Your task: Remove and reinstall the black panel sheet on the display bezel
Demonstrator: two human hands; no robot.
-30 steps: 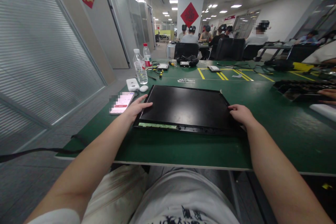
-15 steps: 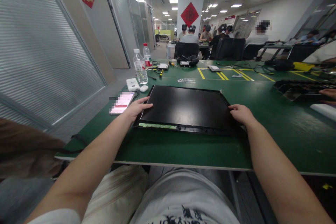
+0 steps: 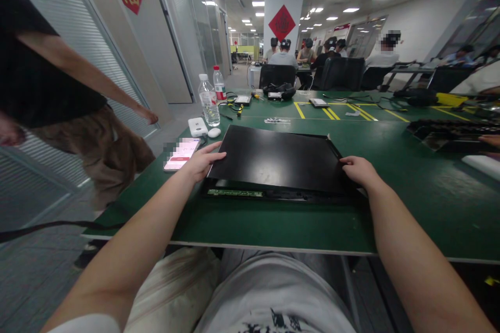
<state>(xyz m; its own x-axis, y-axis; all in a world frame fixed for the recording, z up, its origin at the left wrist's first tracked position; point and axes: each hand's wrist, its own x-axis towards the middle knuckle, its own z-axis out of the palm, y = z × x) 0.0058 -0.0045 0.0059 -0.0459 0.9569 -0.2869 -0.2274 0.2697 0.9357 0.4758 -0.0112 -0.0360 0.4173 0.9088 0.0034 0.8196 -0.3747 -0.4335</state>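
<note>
A thin black display panel (image 3: 273, 158) is tilted up out of a shallow black frame (image 3: 308, 197) on the green table. A gap shows along the near side, where a green circuit strip (image 3: 234, 193) lies in the frame. My left hand (image 3: 205, 161) grips the panel's left edge, thumb on top and the other fingers partly hidden. On the opposite side my right hand (image 3: 357, 169) is closed at the right edge, pinching the panel. Whether the right fingers also touch the frame cannot be made out.
Left of the panel lie a phone (image 3: 182, 153), a white power bank (image 3: 197, 127) and a clear bottle (image 3: 210, 101). Small screws or parts (image 3: 277, 120) lie behind it. Black metal pieces (image 3: 437, 132) stand at right. A person (image 3: 78, 93) walks past the table's left end.
The panel's near edge has risen out of the frame, opening a gap above the circuit strip. Both hands keep their places. At left the passing person has come further into view.
</note>
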